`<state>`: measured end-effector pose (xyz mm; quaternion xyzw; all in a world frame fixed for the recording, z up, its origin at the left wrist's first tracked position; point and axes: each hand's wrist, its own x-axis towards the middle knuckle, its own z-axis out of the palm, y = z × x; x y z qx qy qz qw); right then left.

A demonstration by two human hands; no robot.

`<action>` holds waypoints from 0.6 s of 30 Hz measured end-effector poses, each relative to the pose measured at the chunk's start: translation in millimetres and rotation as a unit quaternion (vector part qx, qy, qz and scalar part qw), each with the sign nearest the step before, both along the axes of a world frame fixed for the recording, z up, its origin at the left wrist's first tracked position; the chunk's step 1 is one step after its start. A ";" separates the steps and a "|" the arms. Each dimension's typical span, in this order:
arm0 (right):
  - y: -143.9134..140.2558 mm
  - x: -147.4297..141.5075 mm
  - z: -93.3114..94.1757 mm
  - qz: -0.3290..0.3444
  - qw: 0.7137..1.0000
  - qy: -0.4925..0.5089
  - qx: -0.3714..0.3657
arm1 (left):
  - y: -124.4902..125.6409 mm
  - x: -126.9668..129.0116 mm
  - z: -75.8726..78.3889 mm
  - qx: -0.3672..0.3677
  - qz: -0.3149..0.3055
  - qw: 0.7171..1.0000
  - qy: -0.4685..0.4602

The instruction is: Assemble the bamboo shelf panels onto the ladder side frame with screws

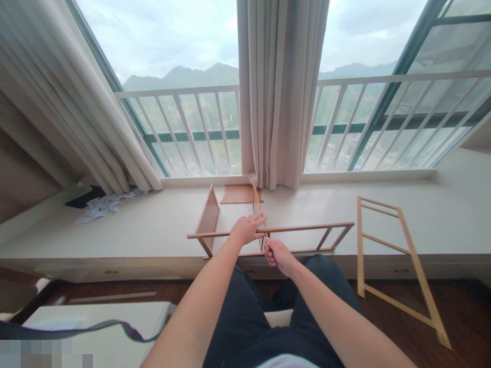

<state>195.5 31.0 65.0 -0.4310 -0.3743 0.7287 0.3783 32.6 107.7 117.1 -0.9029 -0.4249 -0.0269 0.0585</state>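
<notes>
A partly assembled wooden frame (307, 228) lies on its side on the white window ledge, with upright panels joined to its long rails. My left hand (245, 230) grips it where an upright middle panel (258, 202) meets the near rail; the fingers reach over the joint and the thumb is hidden. Just below that joint, my right hand (281, 255) is closed in a pinch on a small, thin metal tool (266, 236). Most of this tool is covered by the fingers, so its exact kind is unclear. At the frame's left end stands a brown side panel (207, 212).
A flat wooden panel (240, 194) lies behind the frame, near the curtain (282, 102). To the right, a lighter ladder-like wooden frame (383, 237) leans against the ledge (134, 230). Crumpled papers (102, 207) lie at left. A white box-like surface (111, 317) with a dark strap stands lower left.
</notes>
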 end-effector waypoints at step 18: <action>10.0 9.3 -2.4 -0.106 0.921 -0.304 0.220 | 2.0 -0.5 -3.1 -0.003 0.002 1.000 -0.007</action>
